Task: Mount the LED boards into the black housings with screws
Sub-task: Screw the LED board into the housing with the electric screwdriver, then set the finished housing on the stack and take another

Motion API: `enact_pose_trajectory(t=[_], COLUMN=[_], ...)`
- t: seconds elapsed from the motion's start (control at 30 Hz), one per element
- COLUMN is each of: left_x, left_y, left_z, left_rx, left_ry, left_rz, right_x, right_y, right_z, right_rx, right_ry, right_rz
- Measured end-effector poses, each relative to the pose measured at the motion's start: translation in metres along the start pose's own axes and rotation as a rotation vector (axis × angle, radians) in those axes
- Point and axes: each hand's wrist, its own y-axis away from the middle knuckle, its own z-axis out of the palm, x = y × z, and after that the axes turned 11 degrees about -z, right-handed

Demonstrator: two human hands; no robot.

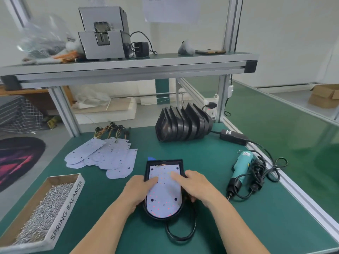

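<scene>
I'm at the seating step of the first unit, as far as I can judge. One board [163, 196] lies inside the housing [162, 218] in front of me on the tabletop [238, 226]. My left hand [141, 187] and right hand [198, 186] are both on it, grip apart, with the fingers laid flat on the board's face to press it down and nothing clamped. The right thumb may hook the housing's side, but I can't see that for sure.

No screw looks to be in yet. The holes I can make out read as dark and bare, though a small spot near the rounded end is too blurred to call. The driver [242, 171] lies untouched to my right, well apart from my hands. The screws [44, 208] sit heaped in their box [67, 208] to my left.

Plenty is left. The spare boards [102, 156] are fanned out beyond my left hand, and the stacked housings [183, 123] stand empty further back. So this board needs fastening, and then the rest need the same. A cable [181, 233] loops out from under the housing's near end.
</scene>
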Motion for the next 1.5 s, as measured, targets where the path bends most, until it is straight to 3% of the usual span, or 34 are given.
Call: enact_pose_trajectory(t=[0.13, 0.27, 0.43, 0.53, 0.6, 0.67, 0.73, 0.8, 0.97, 1.1, 1.17, 1.3, 1.5], left_x=[0.007, 0.000, -0.013, -0.022, -0.031, -0.042, -0.052, -0.060, -0.066, -0.051, -0.044, -0.026, -0.028], left_y=[0.000, -0.006, -0.001, 0.007, 0.010, 0.009, 0.011, 0.014, 0.017, 0.014, 0.014, 0.015, 0.015], left_z=[-0.001, -0.036, -0.109, -0.142, -0.160, -0.174, -0.179, -0.176, -0.159, -0.137, -0.120, -0.076, 0.002], left_rx=[0.022, -0.099, -0.267, -0.232, -0.096, 0.207, 0.529, 0.690, 0.611, 0.788, 0.802, 0.671, 0.397], left_ry=[0.068, 0.722, 1.296, 1.395, 1.416, 1.374, 1.151, 0.875, 0.378, 0.098, 0.127, 0.061, -0.069], left_rz=[-0.121, -0.241, -0.176, -0.089, -0.025, 0.014, -0.028, -0.129, -0.141, -0.089, 0.018, 0.165, 0.152], right_x=[0.001, 0.003, 0.002, 0.003, 0.006, 0.008, 0.009, 0.009, 0.012, 0.021, 0.024, 0.025, 0.027], right_y=[-0.008, -0.011, -0.017, -0.022, -0.025, -0.027, -0.028, -0.027, -0.026, -0.025, -0.024, -0.020, -0.011], right_z=[0.010, 0.008, 0.002, 0.004, 0.007, 0.011, 0.013, 0.013, 0.010, 0.005, 0.003, 0.000, -0.021], right_rx=[0.076, 0.075, 0.018, 0.037, 0.072, 0.094, 0.104, 0.119, 0.138, 0.197, 0.216, 0.274, 0.420], right_ry=[-0.143, -0.210, 0.027, 0.090, 0.063, 0.005, -0.066, -0.147, -0.308, -0.375, -0.371, -0.393, -0.435], right_rz=[0.051, 0.089, 0.065, 0.059, 0.066, 0.069, 0.088, 0.117, 0.181, 0.186, 0.178, 0.149, 0.083])
